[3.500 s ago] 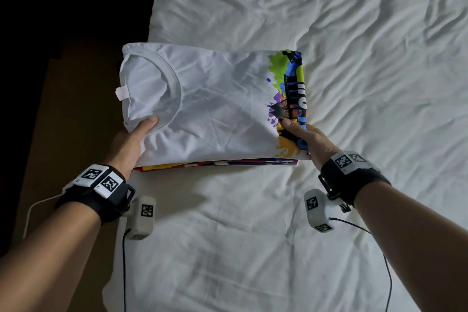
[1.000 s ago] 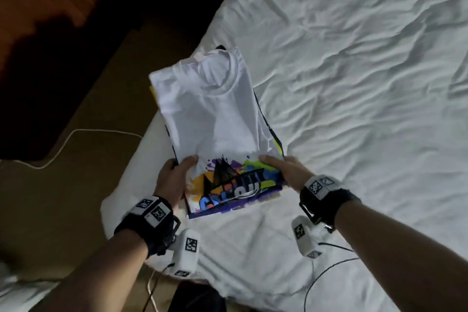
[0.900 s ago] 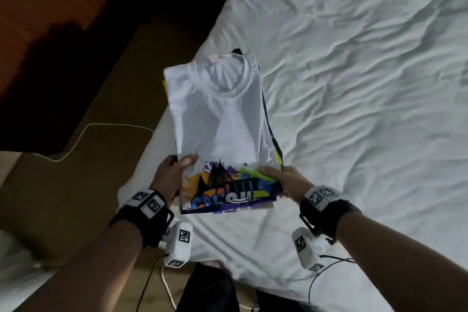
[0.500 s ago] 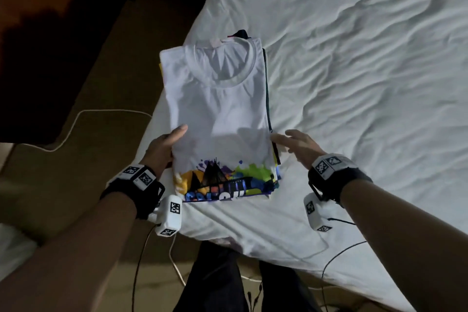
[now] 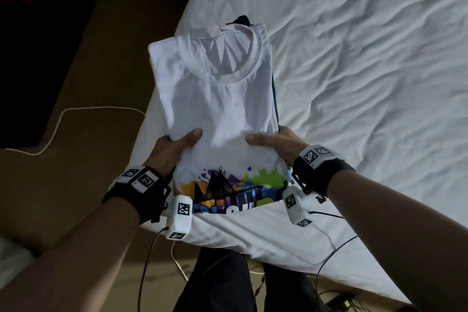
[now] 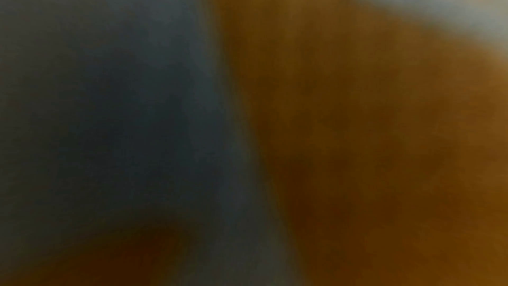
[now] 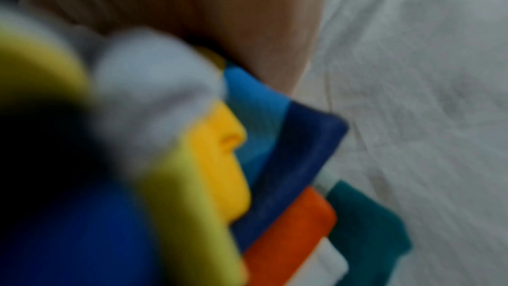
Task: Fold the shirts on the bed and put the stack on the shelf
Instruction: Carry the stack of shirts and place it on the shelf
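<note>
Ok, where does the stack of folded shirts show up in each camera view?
Head: stack of folded shirts at centre, gripped by left hand and right hand.
Left wrist: blurred, cannot tell.
Right wrist: coloured layers at lower left.
Shared landmark: white bedsheet.

Bedroom: bed (image 5: pixel 367 83) w/ rumpled white sheet, carpet floor (image 5: pixel 83 185).
</note>
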`<act>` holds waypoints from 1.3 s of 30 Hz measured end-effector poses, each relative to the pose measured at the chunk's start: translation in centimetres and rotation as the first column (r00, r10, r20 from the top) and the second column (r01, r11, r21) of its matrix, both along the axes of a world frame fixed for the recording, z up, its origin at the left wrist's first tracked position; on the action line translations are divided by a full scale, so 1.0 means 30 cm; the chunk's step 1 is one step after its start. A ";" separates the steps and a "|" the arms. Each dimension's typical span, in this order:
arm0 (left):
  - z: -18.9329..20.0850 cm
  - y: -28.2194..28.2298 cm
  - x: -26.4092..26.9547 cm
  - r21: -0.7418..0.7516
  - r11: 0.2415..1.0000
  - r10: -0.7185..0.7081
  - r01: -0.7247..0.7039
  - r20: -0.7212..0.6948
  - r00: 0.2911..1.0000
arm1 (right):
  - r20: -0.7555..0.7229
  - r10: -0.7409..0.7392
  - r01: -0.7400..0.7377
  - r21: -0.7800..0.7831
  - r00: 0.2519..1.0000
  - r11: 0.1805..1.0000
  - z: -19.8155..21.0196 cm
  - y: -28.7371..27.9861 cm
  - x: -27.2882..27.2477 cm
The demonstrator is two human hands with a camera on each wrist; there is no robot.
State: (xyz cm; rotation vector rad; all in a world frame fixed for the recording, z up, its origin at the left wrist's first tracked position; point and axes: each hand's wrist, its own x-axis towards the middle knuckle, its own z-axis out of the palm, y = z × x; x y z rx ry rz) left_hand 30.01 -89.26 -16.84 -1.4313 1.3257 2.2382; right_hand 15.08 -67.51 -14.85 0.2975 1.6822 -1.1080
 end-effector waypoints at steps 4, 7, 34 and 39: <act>0.023 0.006 0.011 -0.067 0.998 -0.011 0.008 -0.053 0.999 | -0.023 -0.075 0.073 -0.070 0.997 0.995 0.049 -0.007 0.024; 0.071 0.020 0.030 -0.115 0.992 0.037 -0.050 -0.111 0.993 | -0.088 -0.083 0.074 -0.101 0.993 0.992 0.088 -0.004 0.054; 0.748 0.387 1.353 -0.236 0.423 0.808 -0.875 -0.339 0.482 | -0.488 0.711 -0.861 -0.233 0.506 0.453 0.799 -0.338 0.999; 0.770 0.403 1.810 -0.298 0.184 0.900 -0.937 -0.331 0.282 | -0.487 0.825 -0.958 -0.174 0.287 0.230 0.784 -0.553 1.476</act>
